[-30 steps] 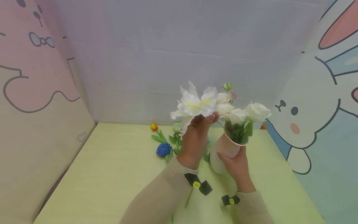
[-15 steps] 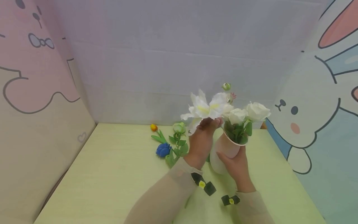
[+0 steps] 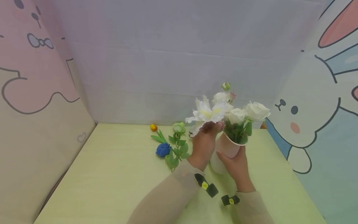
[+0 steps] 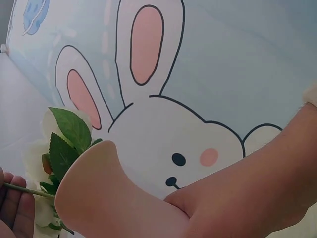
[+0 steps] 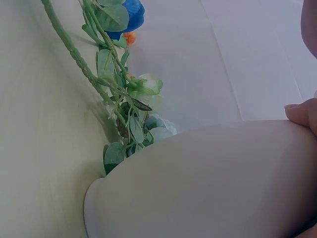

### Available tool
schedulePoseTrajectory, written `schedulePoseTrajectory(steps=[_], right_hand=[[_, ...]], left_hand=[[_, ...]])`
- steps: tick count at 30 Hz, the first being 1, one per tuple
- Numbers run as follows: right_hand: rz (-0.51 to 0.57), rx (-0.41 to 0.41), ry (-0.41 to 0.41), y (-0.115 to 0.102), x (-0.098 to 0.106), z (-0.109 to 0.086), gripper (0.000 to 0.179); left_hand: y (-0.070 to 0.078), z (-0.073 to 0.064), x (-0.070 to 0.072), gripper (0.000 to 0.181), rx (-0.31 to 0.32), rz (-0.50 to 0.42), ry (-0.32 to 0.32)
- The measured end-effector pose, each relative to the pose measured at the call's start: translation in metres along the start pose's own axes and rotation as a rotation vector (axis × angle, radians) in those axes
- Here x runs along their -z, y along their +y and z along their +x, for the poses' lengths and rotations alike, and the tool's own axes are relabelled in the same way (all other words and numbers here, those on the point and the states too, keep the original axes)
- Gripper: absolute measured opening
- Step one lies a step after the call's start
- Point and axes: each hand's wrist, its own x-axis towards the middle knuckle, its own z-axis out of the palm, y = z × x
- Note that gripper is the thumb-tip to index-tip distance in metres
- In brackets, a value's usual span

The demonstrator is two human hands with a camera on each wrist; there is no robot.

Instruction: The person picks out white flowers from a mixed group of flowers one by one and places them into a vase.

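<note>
My left hand [image 3: 203,146] pinches the thin stem [image 4: 29,191] of a white iris [image 3: 207,113] with a yellow centre. That stem crosses the mouth of a pale, tilted vase [image 3: 227,147]; how deep it reaches is hidden. My right hand [image 3: 237,168] grips the vase's side, below the rim. Inside it stand several white roses [image 3: 257,111] with green leaves, and a small green bud [image 3: 226,86] rises above them. In the right wrist view, the vase [image 5: 198,183] fills the lower part, its base close to the table.
Left of my hands, a blue flower [image 3: 163,150], an orange tulip [image 3: 153,127] and a pale green flower [image 3: 179,127] lie on the table [image 3: 112,174]. Leafy stems lie partly behind my left arm. Printed cloth walls [image 3: 173,62] stand at the back and sides.
My left hand has moved right and down with the iris, bringing its bloom beside the roses at the vase. The right hand and vase have stayed in place.
</note>
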Motion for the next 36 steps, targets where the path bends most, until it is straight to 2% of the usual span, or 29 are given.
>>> schedulePoseTrajectory(steps=[6, 9, 14, 18, 20, 22, 24, 26, 27, 29, 31, 34, 36], right_hand=[[0.0, 0.005, 0.012, 0.033, -0.002, 0.01, 0.105], [0.008, 0.023, 0.011, 0.041, -0.003, 0.013, 0.106], [0.017, 0.038, 0.006, 0.043, -0.003, 0.014, 0.106], [0.003, 0.03, 0.011, 0.041, -0.003, 0.013, 0.107], [0.003, 0.014, 0.007, 0.03, -0.002, 0.009, 0.105], [-0.001, 0.013, 0.003, 0.031, -0.002, 0.01, 0.106], [-0.006, 0.008, -0.001, 0.032, -0.002, 0.011, 0.106], [-0.009, 0.017, -0.002, 0.038, -0.002, 0.012, 0.106], [-0.012, 0.02, -0.002, 0.045, -0.002, 0.014, 0.107], [-0.009, 0.018, -0.007, 0.045, -0.002, 0.014, 0.106], [-0.007, 0.012, -0.012, 0.044, -0.002, 0.014, 0.105], [-0.011, 0.002, -0.02, 0.043, -0.001, 0.013, 0.107], [-0.02, -0.001, -0.025, 0.043, -0.001, 0.013, 0.108]], left_hand=[[-0.002, 0.0, -0.006, 0.029, 0.053, 0.05, -0.005], [-0.005, 0.0, -0.008, 0.024, 0.067, 0.025, 0.0], [-0.012, 0.002, -0.01, 0.018, 0.064, -0.046, 0.011], [-0.018, 0.002, -0.01, 0.024, 0.046, 0.018, 0.04], [-0.02, 0.002, -0.01, 0.029, 0.031, 0.067, 0.051], [-0.022, 0.002, -0.01, 0.031, 0.025, 0.079, 0.057], [-0.023, 0.003, -0.011, 0.03, -0.008, 0.051, 0.066], [-0.023, 0.003, -0.013, 0.027, -0.004, 0.017, 0.073], [-0.024, 0.003, -0.014, 0.025, 0.01, -0.015, 0.076], [-0.023, 0.002, -0.016, 0.026, 0.063, -0.024, 0.085], [-0.024, 0.001, -0.017, 0.026, 0.149, -0.029, 0.069], [-0.027, 0.0, -0.017, 0.029, 0.181, -0.091, 0.022], [-0.029, 0.001, -0.017, 0.035, 0.144, -0.162, 0.0]])
